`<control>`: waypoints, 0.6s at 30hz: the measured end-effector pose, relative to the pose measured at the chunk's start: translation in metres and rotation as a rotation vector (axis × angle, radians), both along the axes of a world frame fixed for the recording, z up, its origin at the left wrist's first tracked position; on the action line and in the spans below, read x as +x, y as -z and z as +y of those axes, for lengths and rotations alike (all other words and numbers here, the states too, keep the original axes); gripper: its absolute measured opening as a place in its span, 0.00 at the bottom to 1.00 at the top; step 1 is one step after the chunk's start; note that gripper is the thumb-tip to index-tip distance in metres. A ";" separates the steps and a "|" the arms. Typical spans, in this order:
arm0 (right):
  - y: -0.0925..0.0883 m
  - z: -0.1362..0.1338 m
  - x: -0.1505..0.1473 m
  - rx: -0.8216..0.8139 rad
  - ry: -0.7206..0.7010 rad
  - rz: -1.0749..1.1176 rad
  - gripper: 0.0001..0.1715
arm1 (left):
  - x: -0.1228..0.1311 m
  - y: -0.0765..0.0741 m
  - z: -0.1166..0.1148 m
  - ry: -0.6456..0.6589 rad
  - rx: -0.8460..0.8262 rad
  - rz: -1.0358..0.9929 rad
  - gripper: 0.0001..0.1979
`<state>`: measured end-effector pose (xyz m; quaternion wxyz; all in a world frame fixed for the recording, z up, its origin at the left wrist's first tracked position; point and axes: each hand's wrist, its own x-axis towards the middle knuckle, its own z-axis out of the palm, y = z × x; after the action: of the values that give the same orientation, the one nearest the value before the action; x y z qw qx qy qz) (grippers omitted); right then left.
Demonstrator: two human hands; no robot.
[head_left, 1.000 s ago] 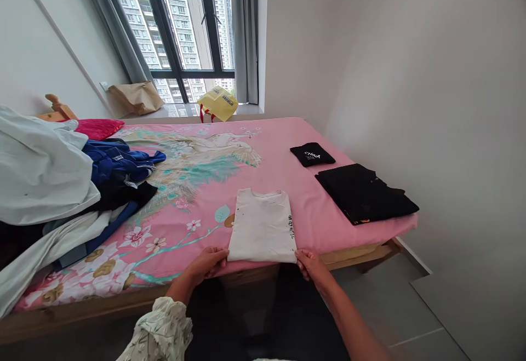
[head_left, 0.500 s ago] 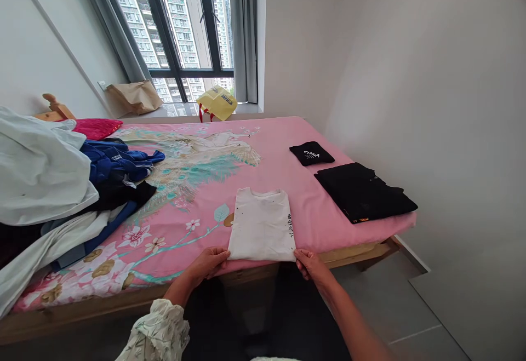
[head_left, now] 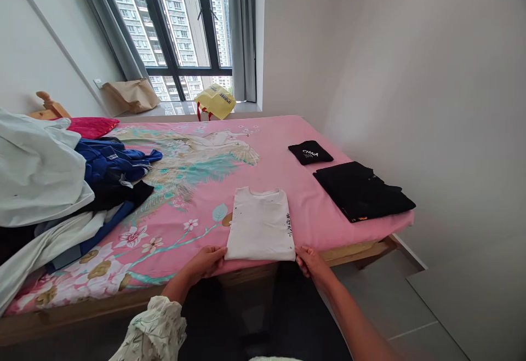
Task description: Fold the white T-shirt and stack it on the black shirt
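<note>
White shirt [head_left: 259, 229] held by its near corners at the bed's [head_left: 279, 139] near edge

The left hand [head_left: 209, 261] pinches one near corner of the folded white shirt, the right hand [head_left: 309, 262] the other. It lies flat, collar toward the far edge. Folded black clothes [head_left: 364, 191] rest by the bed's near right corner, a smaller black bundle [head_left: 310, 153] just beyond; a clothes heap [head_left: 74, 180] covers the near left.

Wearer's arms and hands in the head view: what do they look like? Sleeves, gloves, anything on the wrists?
Left hand: ungloved, with a loose, wrinkled cream fabric sleeve bunched on the forearm, marked with thin greenish-grey lines. Right hand: ungloved, no sleeve in view along the visible forearm. No watch, cable or bracelet visible on either; fingers too small to rule out rings.
</note>
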<state>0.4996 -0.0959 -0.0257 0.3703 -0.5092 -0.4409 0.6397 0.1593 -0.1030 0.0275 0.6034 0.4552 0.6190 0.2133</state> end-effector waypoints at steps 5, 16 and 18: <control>-0.014 0.016 -0.009 -0.070 0.080 0.007 0.23 | 0.005 -0.008 0.019 -0.032 -0.017 -0.067 0.26; -0.021 0.033 -0.010 -0.105 0.085 0.010 0.21 | 0.006 -0.001 0.035 -0.167 -0.019 -0.100 0.23; -0.024 0.042 -0.013 -0.098 0.096 0.026 0.21 | 0.006 -0.003 0.044 -0.183 -0.021 -0.116 0.24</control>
<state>0.4867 -0.0540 -0.0012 0.3809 -0.5390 -0.3792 0.6485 0.1657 -0.0594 0.0302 0.6212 0.3773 0.6242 0.2867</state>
